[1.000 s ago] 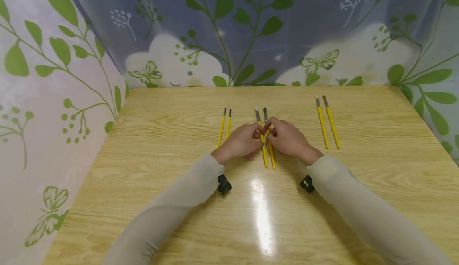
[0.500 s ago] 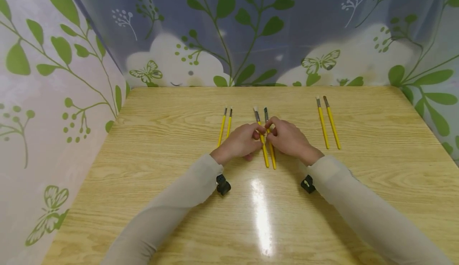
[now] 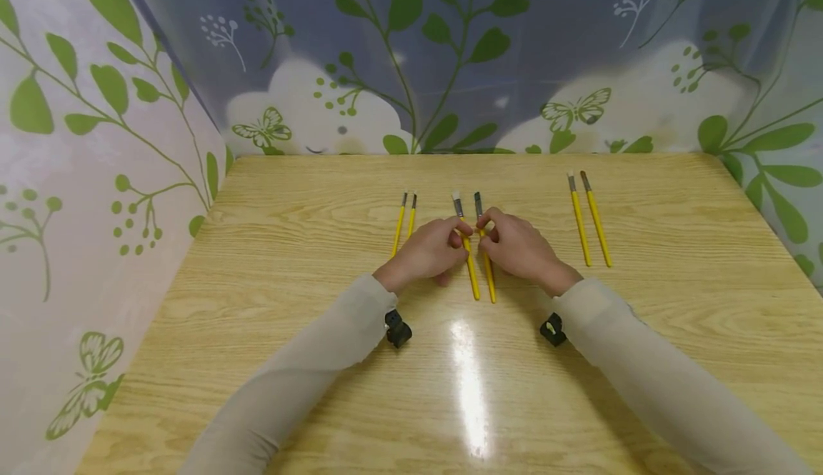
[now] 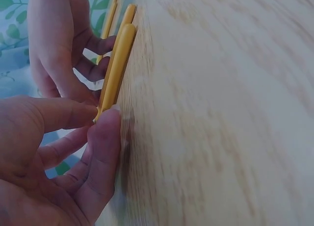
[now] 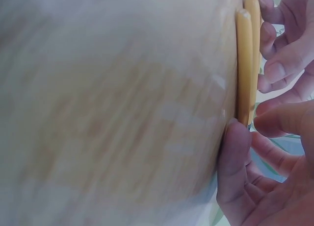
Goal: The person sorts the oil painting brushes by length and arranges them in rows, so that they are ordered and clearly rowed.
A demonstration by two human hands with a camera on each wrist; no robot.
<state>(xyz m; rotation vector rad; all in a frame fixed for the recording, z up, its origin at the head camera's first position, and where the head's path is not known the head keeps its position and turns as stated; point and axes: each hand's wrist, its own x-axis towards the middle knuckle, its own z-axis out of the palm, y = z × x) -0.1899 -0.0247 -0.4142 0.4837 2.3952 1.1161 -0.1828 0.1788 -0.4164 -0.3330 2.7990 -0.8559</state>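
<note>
Two yellow-handled paintbrushes lie side by side near the middle of the table, bristles pointing away. My left hand [image 3: 432, 248] pinches the white-bristled paintbrush [image 3: 474, 280] between thumb and fingers. In the left wrist view, that thumb and index finger of the left hand [image 4: 64, 162] meet at the yellow handle [image 4: 120, 64]. Close beside it, my right hand [image 3: 517, 248] pinches the dark-bristled paintbrush [image 3: 491, 283] around mid-handle. The right wrist view has the right hand [image 5: 274, 182] with thumb and index finger on either side of a yellow handle [image 5: 243, 69].
Two thinner paintbrushes [image 3: 398, 225] lie to the left, partly hidden by the left hand. Two more paintbrushes [image 3: 588, 221] lie apart on the right. The wooden table [image 3: 289, 203] ends at a leaf-patterned curtain [image 3: 450, 53] behind.
The white-bristled paintbrush has shifted slightly left with my left hand. A wider gap now separates its bristles from the dark-bristled one. The right hand has barely moved.
</note>
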